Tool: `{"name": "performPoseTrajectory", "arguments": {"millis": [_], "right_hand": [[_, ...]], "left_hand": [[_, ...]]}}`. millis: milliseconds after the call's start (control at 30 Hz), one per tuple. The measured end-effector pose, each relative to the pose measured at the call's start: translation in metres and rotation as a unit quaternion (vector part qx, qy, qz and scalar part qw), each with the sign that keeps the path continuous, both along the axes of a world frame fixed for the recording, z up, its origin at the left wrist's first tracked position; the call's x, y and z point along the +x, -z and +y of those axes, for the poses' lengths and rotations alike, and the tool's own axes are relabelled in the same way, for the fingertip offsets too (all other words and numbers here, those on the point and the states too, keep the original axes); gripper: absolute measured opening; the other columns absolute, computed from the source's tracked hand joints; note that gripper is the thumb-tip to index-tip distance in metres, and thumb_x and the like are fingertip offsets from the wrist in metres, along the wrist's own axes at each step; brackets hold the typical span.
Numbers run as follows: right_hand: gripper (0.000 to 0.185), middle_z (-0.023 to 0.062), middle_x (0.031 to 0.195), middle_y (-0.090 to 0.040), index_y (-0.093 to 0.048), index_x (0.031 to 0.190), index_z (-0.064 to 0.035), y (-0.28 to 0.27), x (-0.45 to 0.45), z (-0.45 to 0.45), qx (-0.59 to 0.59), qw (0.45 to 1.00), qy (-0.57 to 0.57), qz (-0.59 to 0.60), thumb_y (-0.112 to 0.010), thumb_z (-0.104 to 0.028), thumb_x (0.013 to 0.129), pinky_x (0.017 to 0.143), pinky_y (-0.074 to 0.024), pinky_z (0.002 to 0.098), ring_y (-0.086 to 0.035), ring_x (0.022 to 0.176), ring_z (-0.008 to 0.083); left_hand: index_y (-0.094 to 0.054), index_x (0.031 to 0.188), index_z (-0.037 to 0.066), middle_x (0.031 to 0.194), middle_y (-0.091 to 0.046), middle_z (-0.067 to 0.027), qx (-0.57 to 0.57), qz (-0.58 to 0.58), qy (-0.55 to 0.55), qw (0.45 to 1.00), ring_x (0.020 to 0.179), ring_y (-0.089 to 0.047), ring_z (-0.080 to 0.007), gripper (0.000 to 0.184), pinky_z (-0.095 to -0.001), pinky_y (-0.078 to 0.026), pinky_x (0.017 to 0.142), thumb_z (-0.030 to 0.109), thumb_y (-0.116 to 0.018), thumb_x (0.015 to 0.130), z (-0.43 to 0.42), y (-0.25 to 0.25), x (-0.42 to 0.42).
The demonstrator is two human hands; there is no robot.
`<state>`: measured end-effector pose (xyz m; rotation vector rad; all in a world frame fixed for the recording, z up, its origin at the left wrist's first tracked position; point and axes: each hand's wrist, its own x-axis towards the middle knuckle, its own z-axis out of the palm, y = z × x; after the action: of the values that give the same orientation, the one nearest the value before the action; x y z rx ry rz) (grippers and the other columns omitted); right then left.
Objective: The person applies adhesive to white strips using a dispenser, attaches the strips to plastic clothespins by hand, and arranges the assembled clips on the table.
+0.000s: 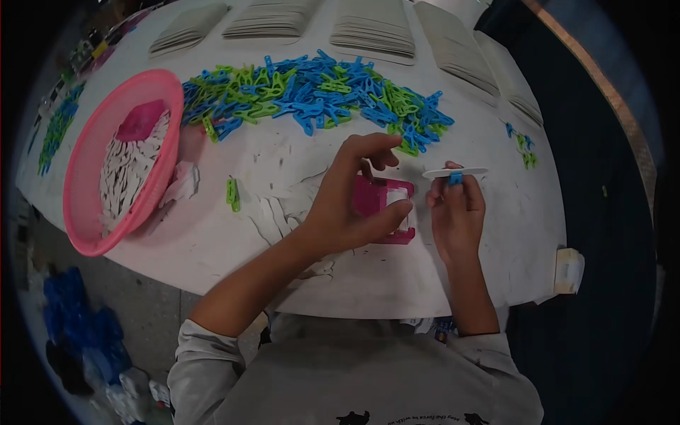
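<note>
Right hand (460, 219): fingertips pinched at a blue clip (455, 179), raised off the table. A thin white piece (477, 170) lies across the clip at my fingertips, seen nearly edge-on. Cannot tell how deep the clip's jaws bite, or which finger bears on the piece.

Left hand (340, 205): spread, thumb well apart from the curled fingers, nothing seen between them. It is over and beside a magenta tray (367, 195), which has something white inside; contact with the tray not certain.

Around the left hand: loose white strips (268, 221) by the wrist, a single green clip (232, 195) farther left, then the pink basket (74, 191) with more strips in it. Beyond the fingers, a long heap of blue and green clips (319, 92). Beyond and to the right of the right hand, a small group of clips (526, 149). Card stacks (372, 32) at the far side.

Handling notes, my judgement: press the clip near its ends, evenly, so it opens square and does not twist. Hold the white piece level; it looks thin, so a tilted bite could mark or skew it. Best to steady its free edge lightly with the left fingertips, clear of the clip's mouth.
</note>
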<state>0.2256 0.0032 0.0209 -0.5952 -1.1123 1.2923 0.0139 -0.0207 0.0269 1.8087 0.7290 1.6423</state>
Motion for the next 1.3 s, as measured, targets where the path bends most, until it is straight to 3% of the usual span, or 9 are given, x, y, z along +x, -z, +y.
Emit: {"name": "performPoseTrajectory", "arguments": {"millis": [67,167,333,667,733,867,933,1133,1300], "right_hand": [[0.029,0.0096,0.095,-0.064,-0.058,0.123,0.0038,0.001,-0.008,-0.004,-0.048,0.997,-0.054,0.029,-0.059,-0.013,0.099,0.077,-0.0498,0.0315,-0.06,0.083,0.0162],[0.029,0.0101,0.099,-0.066,-0.057,0.122,0.0034,0.0,-0.015,-0.013,-0.044,0.998,-0.055,-0.004,-0.059,-0.015,0.1,0.081,-0.0523,0.0316,-0.064,0.091,0.0164],[0.029,0.01,0.103,-0.067,-0.056,0.118,0.0024,-0.001,-0.015,-0.02,-0.077,0.994,-0.075,-0.033,-0.062,-0.018,0.099,0.084,-0.0553,0.0298,-0.066,0.097,0.0152],[0.027,0.0049,0.101,-0.065,-0.057,0.116,0.0011,-0.001,-0.016,-0.027,-0.102,0.989,-0.075,-0.081,-0.066,-0.012,0.095,0.081,-0.053,0.0243,-0.062,0.092,0.0087],[0.027,0.0041,0.1,-0.065,-0.058,0.116,0.0011,0.001,-0.016,-0.027,-0.091,0.989,-0.07,-0.089,-0.068,-0.012,0.094,0.08,-0.052,0.0235,-0.061,0.09,0.0073],[0.029,0.0029,0.099,-0.064,-0.059,0.116,0.0016,-0.001,-0.019,-0.029,-0.076,0.991,-0.074,-0.08,-0.07,-0.009,0.092,0.077,-0.0506,0.0222,-0.059,0.088,0.005],[0.029,0.0032,0.099,-0.064,-0.059,0.116,0.002,0.0,-0.019,-0.029,-0.074,0.991,-0.076,-0.081,-0.071,-0.008,0.091,0.078,-0.0509,0.0223,-0.059,0.088,0.0053],[0.029,0.0047,0.101,-0.066,-0.06,0.115,0.0036,0.001,-0.018,-0.029,-0.066,0.991,-0.076,-0.093,-0.071,-0.006,0.09,0.08,-0.0523,0.023,-0.061,0.091,0.0068],[0.029,0.005,0.101,-0.066,-0.061,0.115,0.004,0.002,-0.018,-0.029,-0.057,0.991,-0.078,-0.088,-0.072,-0.007,0.09,0.081,-0.0525,0.0232,-0.061,0.092,0.0074]], "left_hand": [[-0.038,0.139,0.007,0.123,-0.049,-0.0085,0.001,-0.01,0.004,1.0,0.106,-0.052,-0.0169,0.069,-0.0334,-0.043,0.089,0.007,-0.075,0.081,-0.002,0.003,0.01],[-0.039,0.138,0.005,0.114,-0.052,-0.0082,-0.025,-0.08,-0.024,0.996,0.104,-0.054,-0.0164,0.073,-0.0297,-0.047,0.083,0.0,-0.076,0.076,-0.005,0.005,0.017],[-0.037,0.135,0.004,0.111,-0.054,-0.0103,-0.067,-0.095,0.048,0.992,0.095,-0.059,-0.0139,0.067,-0.0268,-0.053,0.079,-0.008,-0.071,0.078,-0.007,0.006,0.016],[-0.036,0.135,0.004,0.106,-0.056,-0.0093,-0.082,-0.114,0.073,0.987,0.096,-0.061,-0.0144,0.063,-0.0295,-0.054,0.081,-0.01,-0.067,0.082,-0.007,0.006,0.018],[-0.036,0.136,0.002,0.109,-0.055,-0.0114,-0.098,-0.099,0.08,0.987,0.105,-0.058,-0.0162,0.062,-0.0335,-0.053,0.093,-0.008,-0.066,0.083,-0.009,0.005,0.017],[-0.039,0.135,0.002,0.106,-0.058,-0.0104,-0.101,-0.086,0.066,0.989,0.103,-0.059,-0.015,0.059,-0.032,-0.052,0.092,-0.008,-0.066,0.083,-0.008,0.005,0.017],[-0.041,0.134,0.001,0.098,-0.059,-0.0073,-0.092,-0.091,0.063,0.99,0.09,-0.061,-0.0121,0.055,-0.0272,-0.053,0.08,-0.01,-0.065,0.086,-0.008,0.003,0.018],[-0.042,0.132,0.0,0.093,-0.06,-0.007,-0.094,-0.1,0.054,0.989,0.085,-0.061,-0.0109,0.052,-0.0252,-0.054,0.075,-0.01,-0.064,0.086,-0.008,0.002,0.018],[-0.041,0.132,0.002,0.097,-0.06,-0.0084,-0.099,-0.095,0.067,0.988,0.089,-0.061,-0.0122,0.056,-0.0261,-0.052,0.081,-0.01,-0.065,0.084,-0.008,0.004,0.016]]}}
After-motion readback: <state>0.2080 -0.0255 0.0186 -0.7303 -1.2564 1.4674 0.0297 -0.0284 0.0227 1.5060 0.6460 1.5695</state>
